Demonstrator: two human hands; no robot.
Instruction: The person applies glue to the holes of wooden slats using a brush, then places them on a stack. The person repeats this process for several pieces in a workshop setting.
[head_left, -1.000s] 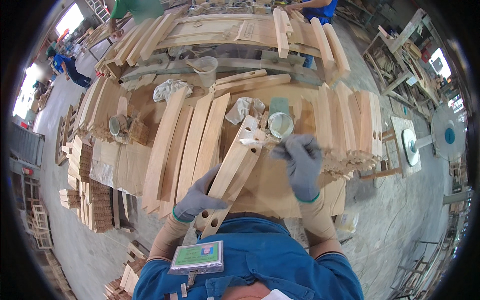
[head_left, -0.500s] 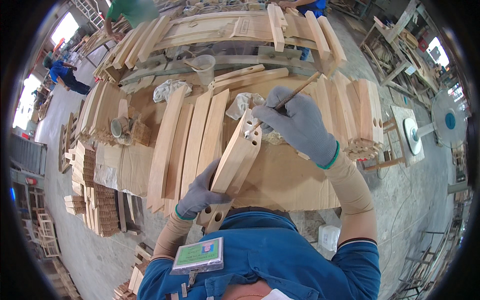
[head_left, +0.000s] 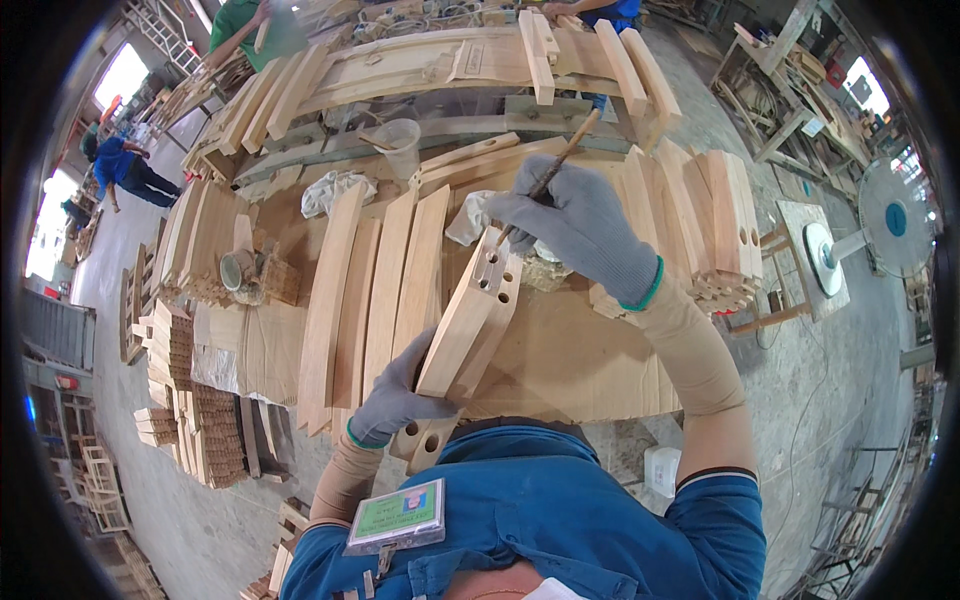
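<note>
My left hand (head_left: 396, 398), in a grey glove, is closed around the lower part of a pale wooden piece (head_left: 462, 335) held tilted in front of me. Several round holes show in its upper end, and two more holes open in wood just below my hand. My right hand (head_left: 590, 222), gloved too, pinches a thin brush (head_left: 572, 140) like a pen. Its handle slants up to the right, and its tip points down at the holed end of the piece. Whether the tip touches the wood I cannot tell. A crumpled white rag (head_left: 468, 217) lies just behind that end.
Long wooden pieces (head_left: 338, 300) lie side by side at left on the cardboard-covered table (head_left: 580, 365). More are stacked at right (head_left: 735, 215). A plastic cup (head_left: 401, 145) holding a stick stands behind; a small pot (head_left: 238, 268) sits at left. A fan (head_left: 893, 220) stands right; people work farther off.
My right hand has shifted slightly left and up, and the brush now stands steeper, its tip moved to the upper edge of the holed end. My left hand keeps its hold.
</note>
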